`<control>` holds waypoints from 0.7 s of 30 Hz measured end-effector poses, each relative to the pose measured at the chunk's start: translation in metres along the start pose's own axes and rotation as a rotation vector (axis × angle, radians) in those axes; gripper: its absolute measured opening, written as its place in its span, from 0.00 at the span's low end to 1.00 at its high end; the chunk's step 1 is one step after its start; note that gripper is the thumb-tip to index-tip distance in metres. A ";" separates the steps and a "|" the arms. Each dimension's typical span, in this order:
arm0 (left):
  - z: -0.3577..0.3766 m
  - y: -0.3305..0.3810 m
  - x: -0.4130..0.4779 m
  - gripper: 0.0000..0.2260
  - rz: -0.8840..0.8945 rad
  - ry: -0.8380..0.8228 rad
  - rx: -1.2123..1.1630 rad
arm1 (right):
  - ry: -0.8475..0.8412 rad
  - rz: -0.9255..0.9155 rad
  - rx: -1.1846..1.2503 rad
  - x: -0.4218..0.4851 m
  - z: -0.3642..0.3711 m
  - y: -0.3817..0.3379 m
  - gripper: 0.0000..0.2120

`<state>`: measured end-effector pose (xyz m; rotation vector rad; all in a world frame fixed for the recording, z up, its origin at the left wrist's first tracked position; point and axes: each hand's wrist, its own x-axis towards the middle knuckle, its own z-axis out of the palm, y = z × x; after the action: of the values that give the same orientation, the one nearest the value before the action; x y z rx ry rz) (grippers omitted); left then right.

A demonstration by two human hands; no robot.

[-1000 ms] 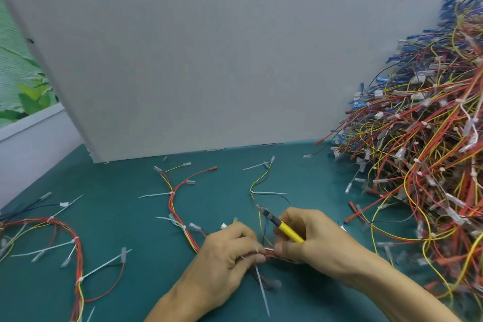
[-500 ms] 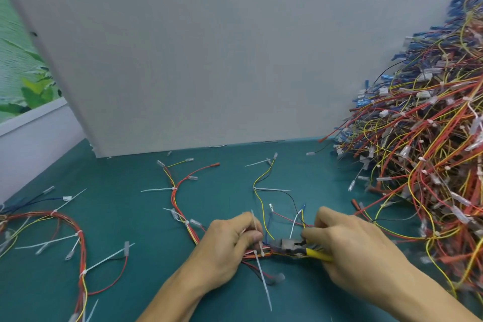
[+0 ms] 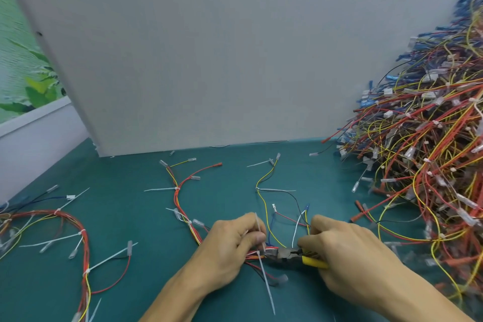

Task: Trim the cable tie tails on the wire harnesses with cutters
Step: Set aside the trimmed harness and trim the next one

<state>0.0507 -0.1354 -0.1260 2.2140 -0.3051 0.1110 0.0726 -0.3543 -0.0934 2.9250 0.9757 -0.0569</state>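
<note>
A red, yellow and orange wire harness [image 3: 180, 201] lies across the green mat, its near end under my hands. My left hand [image 3: 230, 248] pinches the bundle beside a white cable tie. One tail [image 3: 258, 225] of that tie stands up past my thumb, and a long tail [image 3: 266, 282] trails toward me. My right hand [image 3: 347, 261] grips the yellow-handled cutters [image 3: 287, 255]. Their dark jaws point left and meet the bundle at the tie.
A big heap of harnesses [image 3: 423, 165] fills the right side. Another harness [image 3: 78, 243] with long uncut ties lies at the left. A grey board [image 3: 209, 60] stands upright along the back of the green mat [image 3: 130, 282].
My right hand has swung the cutters from pointing up and away down to level, jaws now at the tie by my left thumb. The left hand kept its pinch.
</note>
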 end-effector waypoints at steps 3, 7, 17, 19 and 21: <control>0.000 0.000 0.000 0.10 -0.003 0.000 0.010 | -0.015 -0.025 -0.025 0.002 -0.001 -0.005 0.05; 0.000 0.000 -0.001 0.10 -0.010 0.006 -0.006 | -0.007 0.000 -0.044 0.001 -0.004 -0.001 0.05; 0.000 0.000 -0.001 0.10 0.002 0.002 -0.019 | -0.009 -0.001 -0.077 0.003 -0.006 -0.003 0.07; 0.000 -0.001 -0.001 0.10 0.003 0.001 -0.015 | -0.014 -0.012 -0.090 0.004 -0.008 -0.003 0.07; -0.001 -0.002 -0.001 0.10 0.004 -0.001 -0.019 | -0.020 -0.024 -0.104 0.005 -0.009 -0.003 0.06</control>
<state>0.0502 -0.1334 -0.1276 2.1953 -0.3101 0.1086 0.0745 -0.3483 -0.0844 2.8135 0.9799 -0.0361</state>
